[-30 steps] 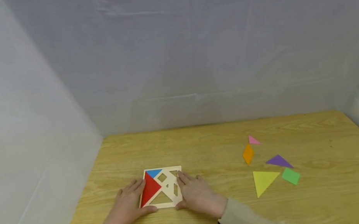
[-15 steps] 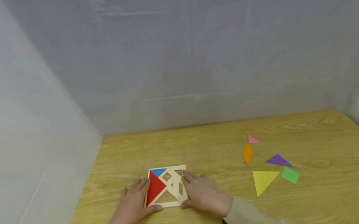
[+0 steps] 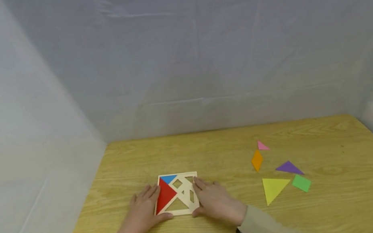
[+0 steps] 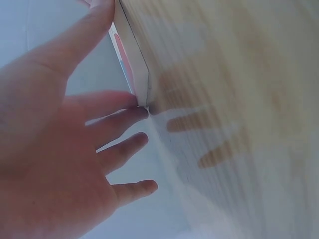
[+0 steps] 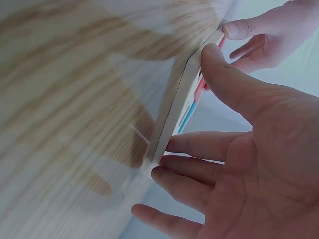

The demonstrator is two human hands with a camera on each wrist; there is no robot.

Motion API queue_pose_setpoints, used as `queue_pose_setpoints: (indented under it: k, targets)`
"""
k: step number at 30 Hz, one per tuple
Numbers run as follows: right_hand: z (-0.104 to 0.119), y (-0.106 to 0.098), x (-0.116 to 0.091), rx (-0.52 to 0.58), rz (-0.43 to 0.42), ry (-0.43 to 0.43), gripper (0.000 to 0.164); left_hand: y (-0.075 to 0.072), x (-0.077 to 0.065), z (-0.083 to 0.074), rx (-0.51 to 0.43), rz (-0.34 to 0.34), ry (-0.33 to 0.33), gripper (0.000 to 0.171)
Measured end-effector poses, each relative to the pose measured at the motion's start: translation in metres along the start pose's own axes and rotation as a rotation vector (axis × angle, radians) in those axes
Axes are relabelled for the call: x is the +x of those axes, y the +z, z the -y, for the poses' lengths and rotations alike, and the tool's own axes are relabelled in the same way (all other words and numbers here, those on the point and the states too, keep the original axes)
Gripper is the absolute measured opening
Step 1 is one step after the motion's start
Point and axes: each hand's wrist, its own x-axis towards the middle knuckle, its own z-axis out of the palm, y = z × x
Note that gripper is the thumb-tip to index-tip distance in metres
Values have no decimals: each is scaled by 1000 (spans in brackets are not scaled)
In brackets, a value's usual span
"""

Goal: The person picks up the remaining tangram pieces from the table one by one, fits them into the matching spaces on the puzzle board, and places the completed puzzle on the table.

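Observation:
A pale wooden tangram board (image 3: 183, 211) with cut-out slots lies flat on the table, a red triangle (image 3: 165, 195) and a blue triangle (image 3: 169, 178) in its left part. My left hand (image 3: 142, 211) holds the board's left side, thumb on the near edge and fingertips along the side. On the opposite side my right hand (image 3: 218, 201) grips it likewise, thumb at the near right corner. Both wrist views show the board's edge between thumb and fingers, with the outer fingers of the left hand (image 4: 99, 134) spread free. Several other slots hold no piece.
Loose pieces lie right of the board: a yellow triangle (image 3: 275, 189), a green square (image 3: 301, 183), a purple triangle (image 3: 290, 168), an orange parallelogram (image 3: 257, 160) and a pink triangle (image 3: 263, 146). The wooden table (image 3: 348, 188) has pale sheeting (image 3: 179, 72) behind it and at its sides.
Both hands have slid the tangram board a short way to the right across the table. The loose pieces have stayed where they were.

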Motion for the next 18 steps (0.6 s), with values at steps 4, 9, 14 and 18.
queue_pose_setpoints:
  k: [4,9,14,18]
  targets:
    - [-4,0,-2,-8,-10,-4,86,0,2,-4,-11,-1,-2,99]
    - [-8,0,-4,-15,-16,-2,86,0,4,-9,-2,15,-17,98]
    - [-11,-1,-7,2,-7,14,87,1,6,-15,2,31,-23,98]
    - [-16,0,-9,14,-12,5,87,3,7,-19,2,32,-34,96]
